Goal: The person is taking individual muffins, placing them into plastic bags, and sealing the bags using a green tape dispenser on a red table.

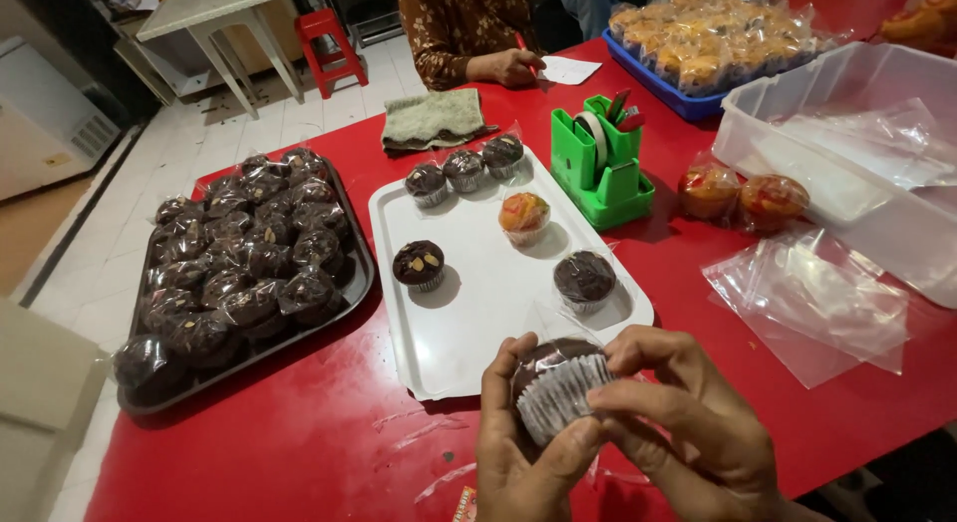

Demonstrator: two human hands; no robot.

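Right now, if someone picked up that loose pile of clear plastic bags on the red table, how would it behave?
The clear plastic bags would probably flop and sag, since they lie thin, flat and creased. They look very light, so a nudge might slide them across the smooth red table. Stacked loosely, they could well slip apart instead of lifting together.

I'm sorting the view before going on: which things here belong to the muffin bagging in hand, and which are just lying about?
In hand:
- left hand and right hand, both holding the chocolate muffin
- white tray of loose muffins
- clear bags
- green tape dispenser
- dark tray of bagged muffins

Lying about:
- folded cloth
- red stool
- another person's hand writing on paper
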